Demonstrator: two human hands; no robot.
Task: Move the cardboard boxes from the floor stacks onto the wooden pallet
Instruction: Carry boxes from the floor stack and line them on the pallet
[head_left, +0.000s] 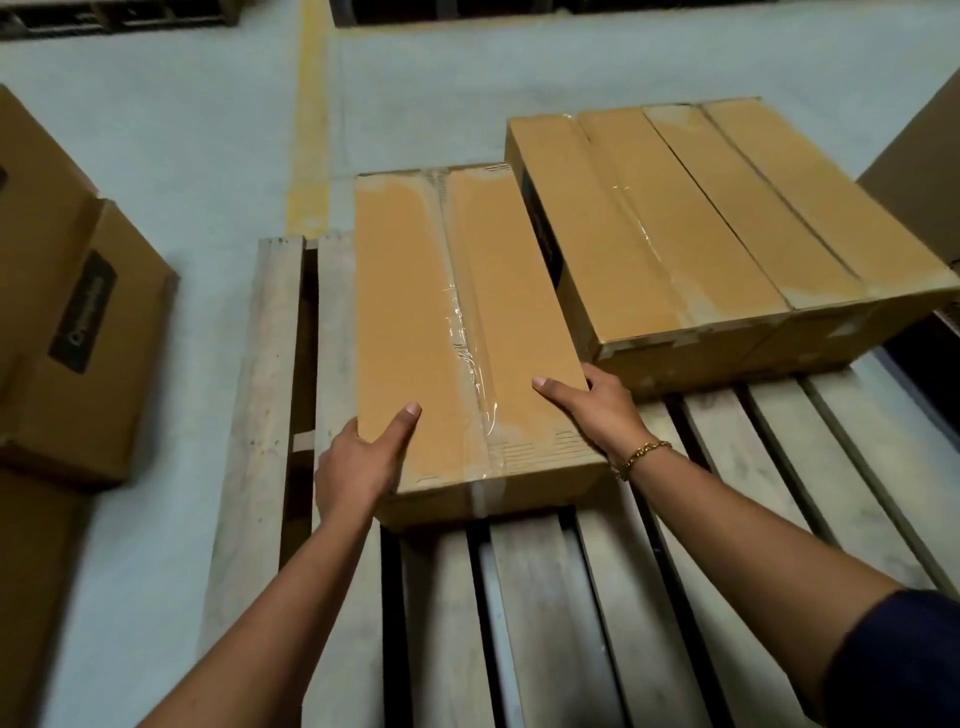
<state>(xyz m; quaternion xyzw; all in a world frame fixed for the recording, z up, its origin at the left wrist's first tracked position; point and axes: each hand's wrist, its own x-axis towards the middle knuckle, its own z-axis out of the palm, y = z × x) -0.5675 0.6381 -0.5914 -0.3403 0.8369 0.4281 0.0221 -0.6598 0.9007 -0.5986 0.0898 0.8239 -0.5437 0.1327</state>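
A long taped cardboard box (415, 312) lies on the left part of the wooden pallet (571, 597). My left hand (358, 462) grips its near left corner, thumb on top. On the box's near right edge is my right hand (597, 405), thumb on the lid; a gold bracelet is on that wrist. Two more boxes (727, 223) lie side by side on the pallet's far right, just right of the held box and standing higher.
A floor stack of cardboard boxes (67, 312) with a black label stands at the left. Another box edge (924, 150) shows at the far right. A yellow floor line (311, 130) runs away beyond the pallet. Bare pallet slats lie close to me.
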